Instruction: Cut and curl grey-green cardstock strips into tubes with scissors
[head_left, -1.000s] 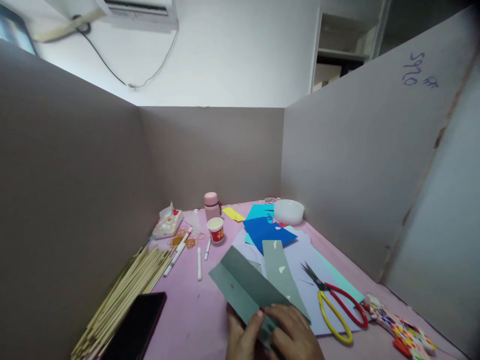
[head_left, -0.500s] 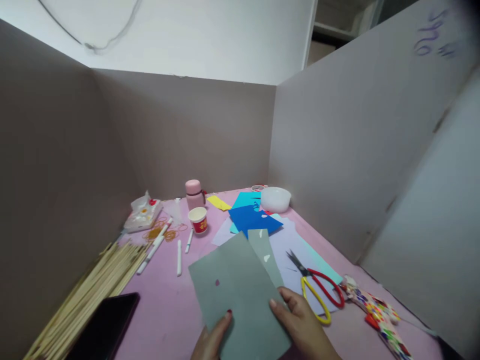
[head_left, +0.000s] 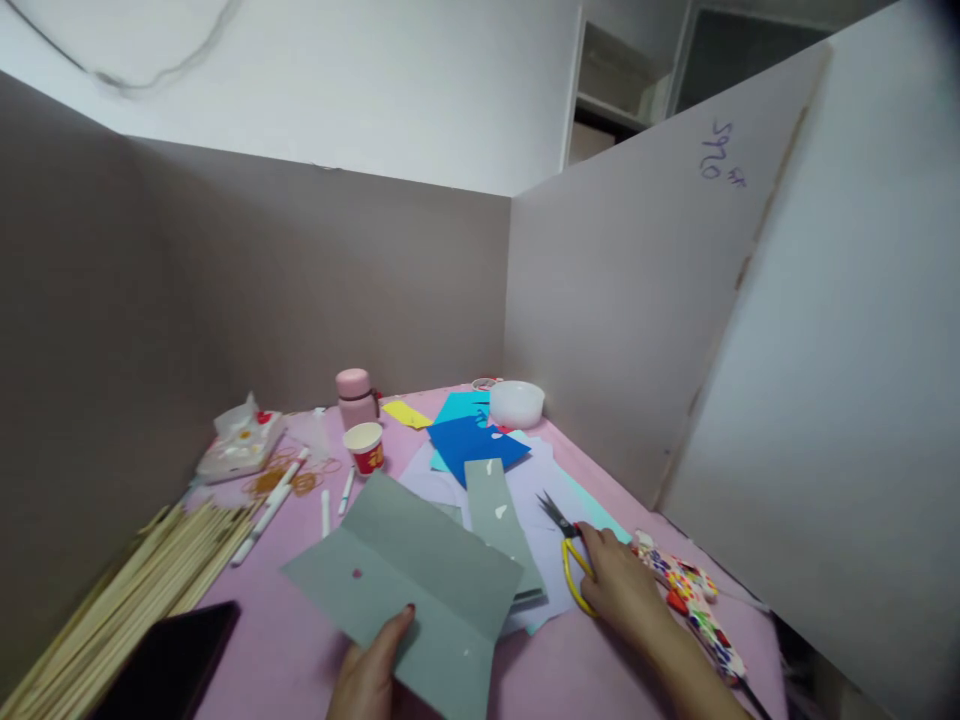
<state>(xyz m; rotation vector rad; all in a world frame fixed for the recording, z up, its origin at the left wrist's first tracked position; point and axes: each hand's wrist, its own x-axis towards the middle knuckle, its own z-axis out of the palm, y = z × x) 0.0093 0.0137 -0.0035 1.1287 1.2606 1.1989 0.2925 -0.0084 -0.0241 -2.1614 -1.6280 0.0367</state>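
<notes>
My left hand [head_left: 369,672] grips a folded grey sheet of paper [head_left: 420,560] at its near edge, thumb on top. The sheet has a centre crease, stands partly unfolded, and bears a small dark pink spot. Over at the right, my right hand [head_left: 619,580] is closed on the handles of the scissors [head_left: 574,562]. The yellow loop shows, while the hand covers most of the red one; the blades point away, slightly apart. Between the hands lies a narrower grey paper piece [head_left: 499,510] with white cut-outs or marks, on white sheets.
Blue paper [head_left: 469,445], yellow paper [head_left: 407,414] and a white bowl [head_left: 517,404] lie farther back. A paper cup [head_left: 364,450] and pink flask [head_left: 356,398] stand left of them. Wooden sticks [head_left: 142,600], a phone [head_left: 169,660] and markers occupy the left. Partitions enclose the table.
My right hand has left the grey sheet and moved right onto the scissors. The sheet, now held only by my left hand, has shifted left and opened along its crease. The view has turned right.
</notes>
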